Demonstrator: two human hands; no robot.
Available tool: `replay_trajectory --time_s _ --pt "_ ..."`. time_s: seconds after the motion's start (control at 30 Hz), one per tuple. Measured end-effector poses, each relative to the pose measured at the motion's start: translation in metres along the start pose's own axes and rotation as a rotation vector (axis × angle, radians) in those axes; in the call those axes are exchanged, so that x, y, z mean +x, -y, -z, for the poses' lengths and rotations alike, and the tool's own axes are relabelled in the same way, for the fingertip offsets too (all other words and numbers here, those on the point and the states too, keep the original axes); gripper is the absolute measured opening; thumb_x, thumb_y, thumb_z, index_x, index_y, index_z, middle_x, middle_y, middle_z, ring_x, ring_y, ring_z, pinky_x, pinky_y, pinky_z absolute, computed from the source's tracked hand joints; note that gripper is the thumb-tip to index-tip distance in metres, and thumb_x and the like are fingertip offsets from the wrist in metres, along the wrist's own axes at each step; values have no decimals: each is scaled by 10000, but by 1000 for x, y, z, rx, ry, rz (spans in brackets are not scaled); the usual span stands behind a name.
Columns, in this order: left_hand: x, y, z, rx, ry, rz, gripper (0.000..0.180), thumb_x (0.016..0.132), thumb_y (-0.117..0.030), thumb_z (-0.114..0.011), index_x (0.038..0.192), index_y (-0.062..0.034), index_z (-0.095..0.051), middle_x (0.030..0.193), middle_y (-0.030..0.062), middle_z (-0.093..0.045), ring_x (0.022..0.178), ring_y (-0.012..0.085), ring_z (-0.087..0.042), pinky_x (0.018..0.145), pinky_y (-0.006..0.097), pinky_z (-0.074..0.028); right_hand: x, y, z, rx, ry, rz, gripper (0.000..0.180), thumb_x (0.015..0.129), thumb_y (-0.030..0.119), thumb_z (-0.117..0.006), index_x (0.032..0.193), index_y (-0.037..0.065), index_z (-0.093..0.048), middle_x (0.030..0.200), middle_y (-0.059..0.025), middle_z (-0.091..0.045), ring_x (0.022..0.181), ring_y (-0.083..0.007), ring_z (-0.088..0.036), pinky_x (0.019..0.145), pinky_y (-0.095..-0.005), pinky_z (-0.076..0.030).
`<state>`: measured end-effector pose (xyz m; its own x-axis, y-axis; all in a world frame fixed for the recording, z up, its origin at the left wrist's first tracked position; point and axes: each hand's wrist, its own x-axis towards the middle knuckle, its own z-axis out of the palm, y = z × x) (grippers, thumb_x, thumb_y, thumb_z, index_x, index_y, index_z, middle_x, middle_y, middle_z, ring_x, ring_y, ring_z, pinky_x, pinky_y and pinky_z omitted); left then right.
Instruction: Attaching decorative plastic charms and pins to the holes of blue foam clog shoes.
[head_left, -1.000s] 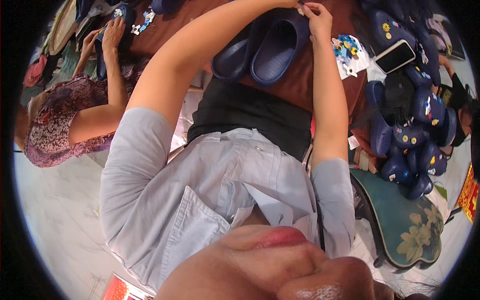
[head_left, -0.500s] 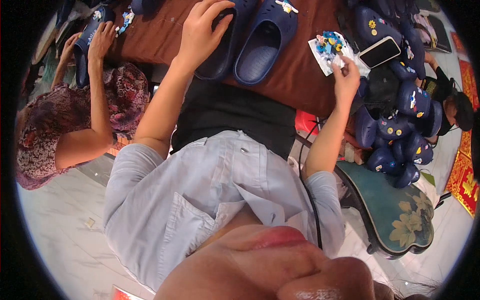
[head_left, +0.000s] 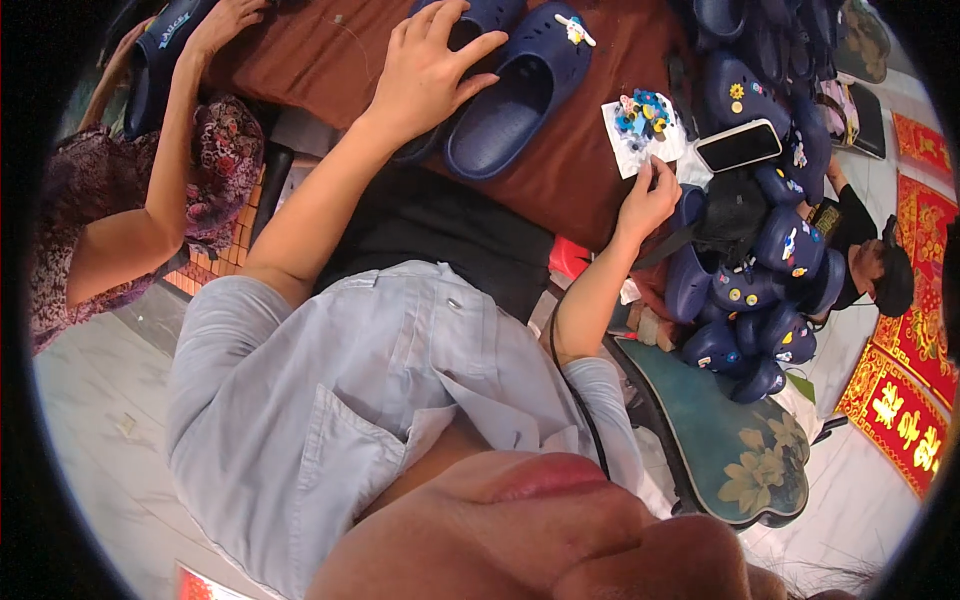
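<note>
While my left hand (head_left: 425, 75) lies spread and open over one navy clog (head_left: 440, 120), its twin (head_left: 520, 90) sits touching it on the brown tabletop (head_left: 330, 60). Right of that clog, my right hand (head_left: 648, 200) has its fingers pinched at the white charm sheet (head_left: 645, 135); whether they grip a charm, I cannot tell. Those clogs look light and rubbery; I'd grip the heel rim.

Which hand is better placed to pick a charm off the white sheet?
Right. The right hand is at the edge of the white sheet of charms; the left hand rests on a navy clog.
</note>
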<state>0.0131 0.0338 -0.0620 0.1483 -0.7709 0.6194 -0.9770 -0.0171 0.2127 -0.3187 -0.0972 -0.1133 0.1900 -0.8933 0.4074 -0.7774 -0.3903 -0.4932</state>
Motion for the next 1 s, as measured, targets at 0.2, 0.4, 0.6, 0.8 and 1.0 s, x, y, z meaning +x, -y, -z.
replay_trajectory --time_s 0.2,0.4,0.6,0.8,1.0 --pt "0 0 0 -25 -2 3 487 790 -338 -786 1254 -277 -652 1369 131 -500 1278 341 -479 1021 486 -400 13 25 -1 127 -162 -37 180 925 91 -649 1074 2 -697 987 -128 -707 952 -272 -631 845 -394 -501" --pt "3 1 8 -60 53 34 516 740 -308 -799 1220 -201 -645 1348 220 -453 1257 417 -442 1025 524 -368 82 86 -29 932 282 -61 186 899 -19 -663 1085 -12 -656 987 -59 -684 876 -127 -635 795 -254 -501" --pt "8 0 6 -55 38 19 518 726 -313 -805 1205 -191 -652 1337 217 -465 1243 415 -457 1011 522 -387 107 92 -69 1141 634 -7 88 891 -4 -695 978 6 -689 858 -22 -686 687 -65 -591 596 -198 -456" --pt "5 0 8 -58 35 33 499 695 -301 -811 1159 -178 -675 1323 212 -476 1221 406 -475 997 513 -396 92 94 -70 1123 605 39 85 859 8 -735 937 -15 -711 916 -44 -691 817 -112 -652 734 -236 -529" --pt "7 -2 8 -12 38 24 507 684 -293 -814 1159 -181 -678 1317 212 -482 1218 411 -478 997 509 -398 95 85 -71 971 564 155 72 829 18 -751 892 3 -719 947 -26 -674 832 -91 -628 744 -227 -493"
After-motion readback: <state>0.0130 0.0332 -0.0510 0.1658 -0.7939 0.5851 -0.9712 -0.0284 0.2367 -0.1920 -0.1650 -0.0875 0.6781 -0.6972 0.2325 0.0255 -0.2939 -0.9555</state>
